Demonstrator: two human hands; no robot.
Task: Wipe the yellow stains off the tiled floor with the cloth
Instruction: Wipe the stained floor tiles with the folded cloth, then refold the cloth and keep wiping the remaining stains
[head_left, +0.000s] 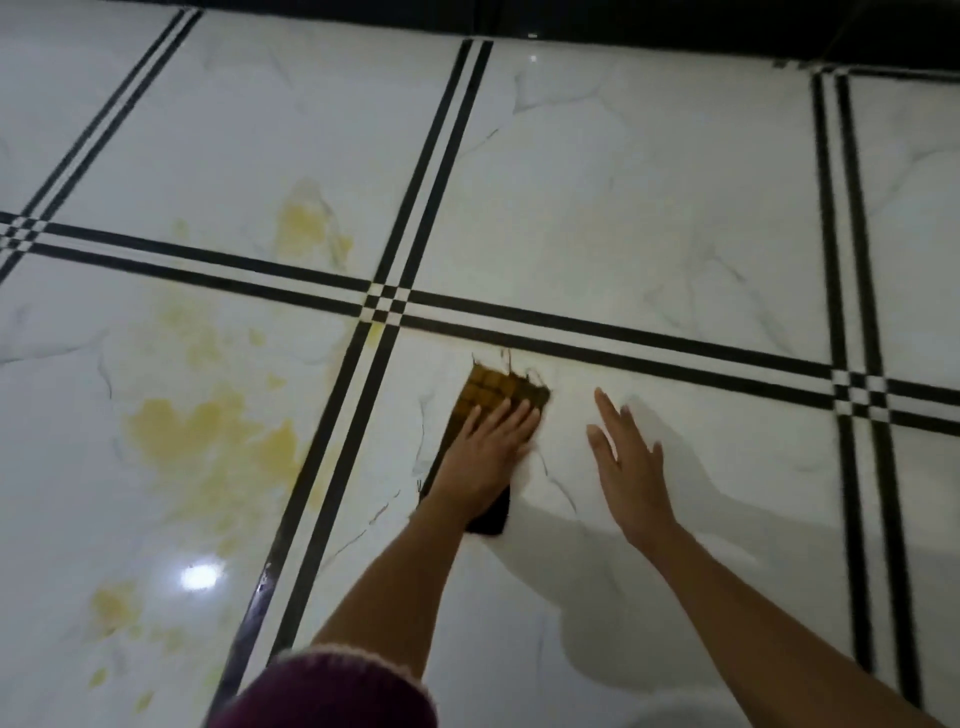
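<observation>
A dark brown checked cloth lies flat on the white marble-look tiled floor, just below the black double grout line. My left hand presses flat on the cloth, fingers spread, covering its near half. To the right of the cloth my right hand rests on the bare tile, open and holding nothing. Yellow stains spread over the tile to the left: a large patch, a smaller one on the tile above, and specks near the bottom left.
Black double stripes cross the floor and divide the tiles. A dark baseboard runs along the far edge. A maroon sleeve or garment shows at the bottom centre. A light reflects on the floor.
</observation>
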